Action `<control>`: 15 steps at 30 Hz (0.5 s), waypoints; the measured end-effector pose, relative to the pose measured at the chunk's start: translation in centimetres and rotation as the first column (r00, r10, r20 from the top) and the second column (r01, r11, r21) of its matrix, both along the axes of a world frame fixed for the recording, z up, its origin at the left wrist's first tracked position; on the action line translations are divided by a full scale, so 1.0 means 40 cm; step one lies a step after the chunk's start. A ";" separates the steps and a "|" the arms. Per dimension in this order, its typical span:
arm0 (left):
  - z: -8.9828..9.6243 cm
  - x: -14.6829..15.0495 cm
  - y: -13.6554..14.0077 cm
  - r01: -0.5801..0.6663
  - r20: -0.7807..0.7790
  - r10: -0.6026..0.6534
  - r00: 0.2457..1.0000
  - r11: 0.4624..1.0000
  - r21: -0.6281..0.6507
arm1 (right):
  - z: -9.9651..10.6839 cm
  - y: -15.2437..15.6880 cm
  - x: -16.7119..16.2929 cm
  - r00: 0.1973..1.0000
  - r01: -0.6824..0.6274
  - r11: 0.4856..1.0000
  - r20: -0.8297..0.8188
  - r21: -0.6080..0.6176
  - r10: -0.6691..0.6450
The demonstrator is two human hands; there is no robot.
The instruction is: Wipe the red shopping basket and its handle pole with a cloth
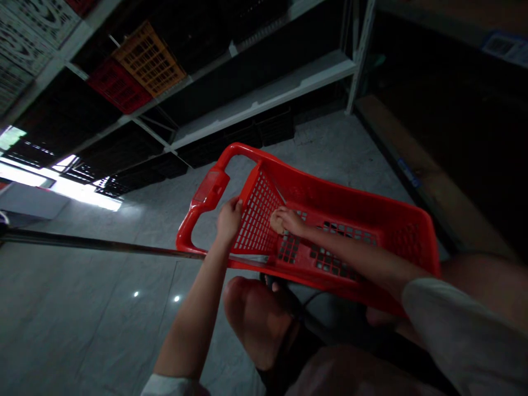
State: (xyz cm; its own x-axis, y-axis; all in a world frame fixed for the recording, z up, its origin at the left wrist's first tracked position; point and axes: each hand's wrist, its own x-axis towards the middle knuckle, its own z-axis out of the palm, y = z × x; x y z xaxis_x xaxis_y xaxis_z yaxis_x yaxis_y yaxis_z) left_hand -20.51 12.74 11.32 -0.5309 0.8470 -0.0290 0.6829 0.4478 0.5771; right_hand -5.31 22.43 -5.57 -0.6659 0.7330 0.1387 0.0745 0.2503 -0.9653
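Observation:
A red plastic shopping basket (pixel 330 190) with a long handle loop lies tilted in front of my knees. My left hand (pixel 230 220) is closed over the top rim of its slotted end panel (pixel 259 217), beside the handle. Inside the basket, my right hand (pixel 291 221) grips a tan, roundish sponge or folded cloth (pixel 277 221) and presses it low against that panel. The dim light leaves its exact kind unclear. A metal pole (pixel 103 243) runs from the left edge to the basket's near side, where its end goes out of sight.
Metal shelving (pixel 264 107) stands behind the basket, with an orange crate (pixel 150 59), a dark red crate (pixel 119 85) and several black crates. A dark rack with a wooden beam (pixel 437 170) is at the right. Grey floor (pixel 124 308) spreads to the left.

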 end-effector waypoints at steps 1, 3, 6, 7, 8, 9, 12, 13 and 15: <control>0.001 0.001 0.000 -0.001 -0.007 0.001 1.000 1.000 -0.003 | 0.043 0.023 -0.020 0.998 0.057 0.997 -0.034 0.045 -0.056; 0.002 0.002 0.000 -0.008 -0.022 0.007 1.000 1.000 -0.010 | 0.141 0.065 -0.068 0.968 0.209 0.966 -0.173 0.151 -0.182; 0.003 0.002 0.000 -0.026 -0.040 0.025 0.999 0.999 -0.020 | 0.239 0.103 -0.128 0.874 0.392 0.878 -0.410 0.275 -0.262; 0.004 0.002 0.001 -0.028 -0.048 0.027 0.999 0.999 -0.021 | 0.240 0.105 -0.138 0.860 0.412 0.862 -0.439 0.296 -0.261; 0.004 0.003 0.002 -0.032 -0.056 0.031 0.998 0.999 -0.024 | 0.224 0.101 -0.143 0.862 0.409 0.858 -0.440 0.310 -0.253; 0.005 0.003 0.002 -0.038 -0.064 0.036 0.997 0.999 -0.030 | 0.192 0.091 -0.142 0.877 0.387 0.867 -0.415 0.314 -0.242; 0.006 0.005 0.004 -0.059 -0.077 0.055 0.996 0.997 -0.057 | 0.038 0.036 -0.111 0.956 0.246 0.942 -0.215 0.229 -0.197; 0.006 0.007 0.004 -0.063 -0.076 0.059 0.995 0.996 -0.061 | -0.014 0.015 -0.095 0.974 0.205 0.963 -0.135 0.174 -0.183; 0.008 0.011 0.002 -0.058 -0.077 0.054 0.996 0.997 -0.058 | -0.094 -0.016 -0.058 0.985 0.168 0.980 -0.050 0.108 -0.164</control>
